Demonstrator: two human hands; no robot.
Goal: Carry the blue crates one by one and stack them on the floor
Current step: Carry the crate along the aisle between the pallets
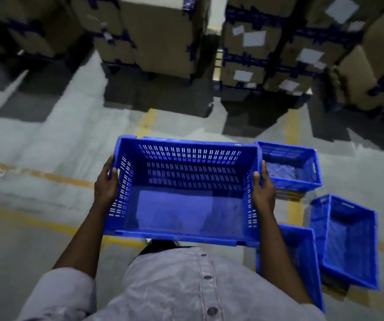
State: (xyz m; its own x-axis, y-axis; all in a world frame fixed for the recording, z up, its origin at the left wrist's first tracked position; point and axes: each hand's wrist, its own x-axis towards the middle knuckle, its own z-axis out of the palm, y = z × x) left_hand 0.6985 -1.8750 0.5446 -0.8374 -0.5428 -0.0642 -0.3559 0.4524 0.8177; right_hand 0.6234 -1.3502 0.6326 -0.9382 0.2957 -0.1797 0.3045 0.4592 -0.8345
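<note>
An empty blue crate with slotted walls hangs level in front of my body, above the floor. My left hand grips its left short wall near the rim. My right hand grips the right short wall, thumb over the rim. Three more blue crates stand on the floor to the right: one just beyond my right hand, one tilted farther right, and one beside my right forearm, partly hidden by it.
Tall stacks of cardboard boxes with blue tape and white labels stand on pallets across the far side. The grey concrete floor carries yellow lines, with open floor to my left.
</note>
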